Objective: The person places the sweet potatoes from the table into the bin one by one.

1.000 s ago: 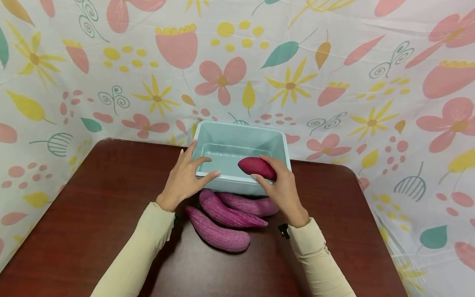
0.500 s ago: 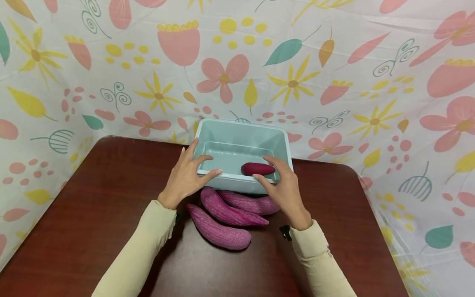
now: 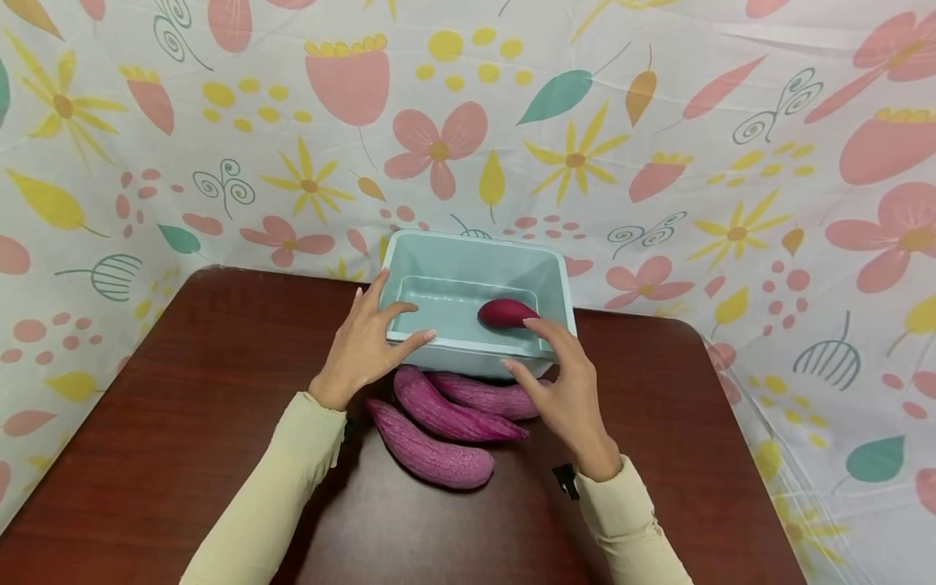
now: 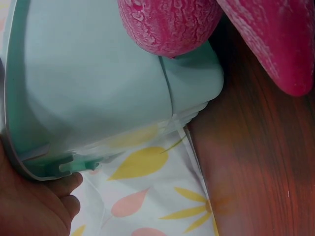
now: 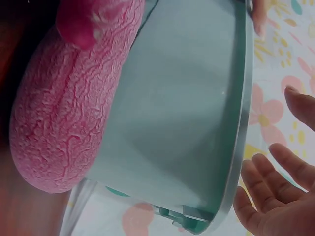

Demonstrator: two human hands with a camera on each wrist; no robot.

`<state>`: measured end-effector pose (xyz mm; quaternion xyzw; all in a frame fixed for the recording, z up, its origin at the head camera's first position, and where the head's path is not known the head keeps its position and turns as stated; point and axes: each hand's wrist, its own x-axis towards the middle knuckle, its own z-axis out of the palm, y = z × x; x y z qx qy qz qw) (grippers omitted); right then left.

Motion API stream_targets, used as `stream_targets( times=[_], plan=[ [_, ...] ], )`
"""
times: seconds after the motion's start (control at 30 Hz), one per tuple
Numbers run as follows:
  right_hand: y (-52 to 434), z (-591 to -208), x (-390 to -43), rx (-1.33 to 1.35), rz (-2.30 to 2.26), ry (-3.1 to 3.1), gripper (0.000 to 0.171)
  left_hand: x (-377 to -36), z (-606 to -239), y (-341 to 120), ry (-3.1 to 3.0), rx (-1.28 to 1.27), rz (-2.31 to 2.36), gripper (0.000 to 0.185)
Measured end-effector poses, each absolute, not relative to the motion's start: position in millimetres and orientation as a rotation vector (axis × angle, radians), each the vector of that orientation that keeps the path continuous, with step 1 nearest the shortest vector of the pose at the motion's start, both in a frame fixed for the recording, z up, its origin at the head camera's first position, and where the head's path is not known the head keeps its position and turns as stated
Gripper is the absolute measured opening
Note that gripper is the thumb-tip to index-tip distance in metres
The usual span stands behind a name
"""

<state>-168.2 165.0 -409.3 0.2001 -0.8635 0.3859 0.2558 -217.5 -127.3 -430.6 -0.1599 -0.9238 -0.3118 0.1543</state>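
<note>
The table (image 3: 183,422), dark red-brown and walled in by a flowered cloth (image 3: 658,122), fills most of the head view. At its 12 o'clock edge, against the cloth, stands a pale green tub (image 3: 417,260), its open top toward the person. The left hand (image 3: 361,349) sits at the tub's 8 o'clock corner, thumb hooked over the near rim and fingers laid along the left wall, a grip that looks meant to steady the tub. The right hand (image 3: 566,390) hovers at the tub's 5 o'clock corner, fingers spread and loose, grasping nothing; the right wrist view shows its palm bare beside the rim. Three purple yams (image 3: 439,422) lie side by side on the table at 6 o'clock from the tub, the farthest one touching its front wall, all within easy reach between the two wrists. A smaller, darker red yam (image 3: 504,313) rests on the tub floor toward 3 o'clock, just beyond the right fingertips and clear of them.
</note>
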Motion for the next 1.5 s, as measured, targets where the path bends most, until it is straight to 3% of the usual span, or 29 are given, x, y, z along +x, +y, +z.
stream_targets(
  times=[1.5],
  plan=[
    [143.1,-445.4,-112.3,0.67,1.227,-2.461,0.063,-219.0,-432.8,-128.5,-2.63,-0.469,-0.88,0.055]
  ],
)
